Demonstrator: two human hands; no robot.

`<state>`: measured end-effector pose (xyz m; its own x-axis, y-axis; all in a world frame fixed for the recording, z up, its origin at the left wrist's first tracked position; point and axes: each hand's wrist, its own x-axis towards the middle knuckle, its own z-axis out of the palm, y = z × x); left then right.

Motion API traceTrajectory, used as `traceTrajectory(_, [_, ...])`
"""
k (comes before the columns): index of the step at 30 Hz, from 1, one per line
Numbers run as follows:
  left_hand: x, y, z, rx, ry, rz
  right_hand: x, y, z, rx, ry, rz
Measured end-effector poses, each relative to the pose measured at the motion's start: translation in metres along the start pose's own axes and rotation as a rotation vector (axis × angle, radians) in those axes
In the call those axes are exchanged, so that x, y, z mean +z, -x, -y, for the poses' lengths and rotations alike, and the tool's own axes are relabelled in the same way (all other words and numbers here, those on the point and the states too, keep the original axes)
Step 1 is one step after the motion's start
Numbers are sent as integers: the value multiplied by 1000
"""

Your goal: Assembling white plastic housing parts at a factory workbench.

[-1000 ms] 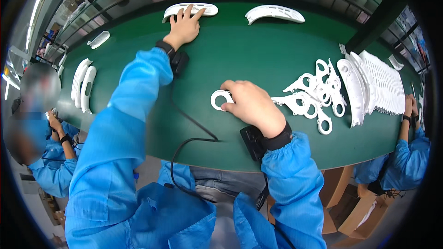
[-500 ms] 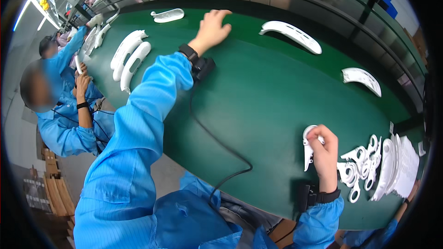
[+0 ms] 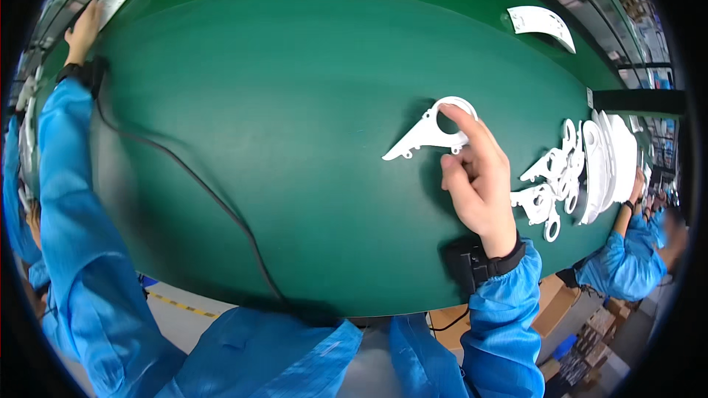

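My right hand (image 3: 479, 173) is over the middle right of the green table, holding a white plastic bracket (image 3: 420, 135) with a large ring at one end and a pointed tail. Its index finger lies over the ring and the thumb stands apart below. The other fingers are partly hidden. At the far left, my left arm is stretched out, with my left hand (image 3: 84, 28) at the near side of a white curved shell (image 3: 116, 0). Its fingers meet the shell's edge and appear closed on it; the thumb is not clear.
Loose white ringed brackets (image 3: 549, 184) lie piled at the right, beside a row of standing white curved shells (image 3: 601, 166). Two more shells, one a short curved piece (image 3: 542, 23), lie along the far strip. A black cable (image 3: 199, 177) crosses the table. A co-worker (image 3: 627, 250) sits at right.
The view has swung to the right. My left hand has gone from the right of the far shell to its near edge. The bracket in my right hand has turned, its tail now pointing left.
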<state>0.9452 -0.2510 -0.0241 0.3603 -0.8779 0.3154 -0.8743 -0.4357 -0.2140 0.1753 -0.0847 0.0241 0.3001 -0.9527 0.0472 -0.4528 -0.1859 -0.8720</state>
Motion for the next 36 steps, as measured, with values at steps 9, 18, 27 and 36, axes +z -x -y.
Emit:
traceTrajectory(9, [-202,157,-266,629,837,149,-14,22,-1,-67,132,-130])
traceTrajectory(18, [-289,325,-401,640,683,352,-27,12,3,-500,322,-535])
traceTrajectory(27, [-291,348,-396,779,899,169,-1,12,-2,-373,164,-221])
traceTrajectory(36, [-277,345,-392,800,1014,79,5,35,20,-554,495,-218])
